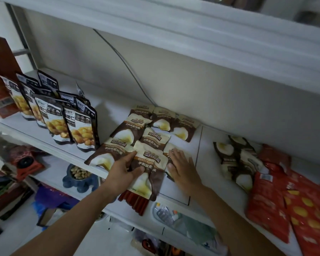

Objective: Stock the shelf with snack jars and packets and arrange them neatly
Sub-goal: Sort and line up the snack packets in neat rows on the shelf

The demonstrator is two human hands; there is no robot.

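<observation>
Held packet: the brown-and-cream snack packet (151, 163) lies at the front of the shelf (211, 148), in the middle of the frame. Its lower end hangs over the shelf edge.
Long axis: it runs from the back of the shelf toward the person, tilted only a little.
Left hand: the left hand (122, 170) grips this packet at its left edge, with the thumb on the printed face.
Right hand: the right hand (183, 169) lies flat with straight fingers on the neighbour packet (169, 147), just right of the held one.
Nearer hand: the left, I think; to lay the packet in line with the rows behind, it must go away from the person.
Brown-and-cream packets, middle group: eight, all lying flat and partly overlapping.
Same kind, right pile (235, 159): three or four; I cannot tell exactly.
Standing dark nut pouches (81, 130): about nine, left of the frame.
Red packets (266, 200): at least three, lower right.
Reddish-brown box (0, 85): one, far left.
</observation>
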